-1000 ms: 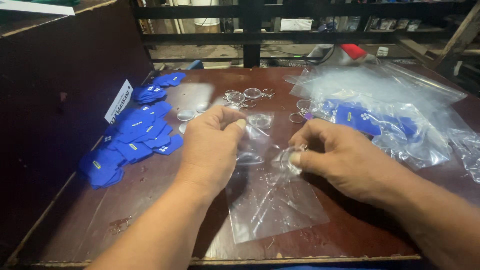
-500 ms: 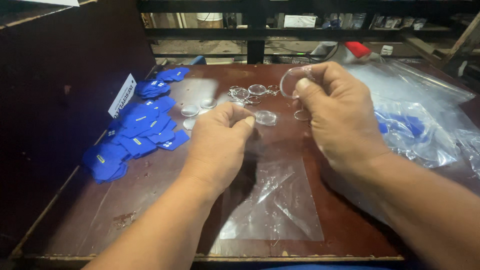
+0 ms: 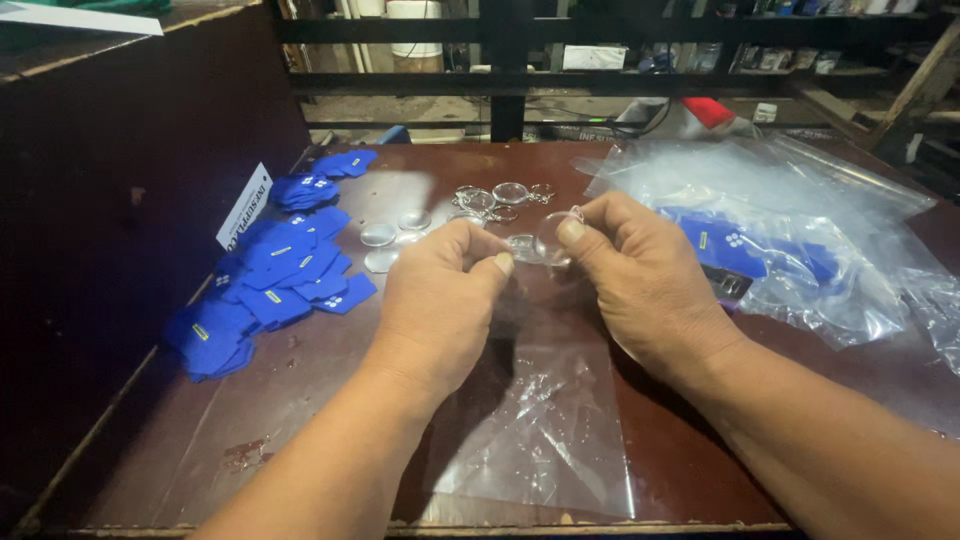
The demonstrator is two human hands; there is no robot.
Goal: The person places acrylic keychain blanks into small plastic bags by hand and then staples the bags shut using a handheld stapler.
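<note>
- Fabric patches (image 3: 270, 285): bright blue, small white and yellow marks.
- Table (image 3: 300, 400): dark reddish-brown.
- Round discs (image 3: 480, 200): clear, glassy.
- Plastic bags (image 3: 800, 220): transparent.
- Cap (image 3: 708, 110): red.

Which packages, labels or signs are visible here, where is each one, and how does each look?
White card label: leaning on the dark left wall, rectangular, dark print.
Large clear plastic bag: right side of the table, crumpled, blue pieces inside.
Flat clear bag: on the table under both hands, transparent, rectangular.
Blue patches: heaped at left, each with a small light mark.
White tag: on the back rack, rectangular.
</note>
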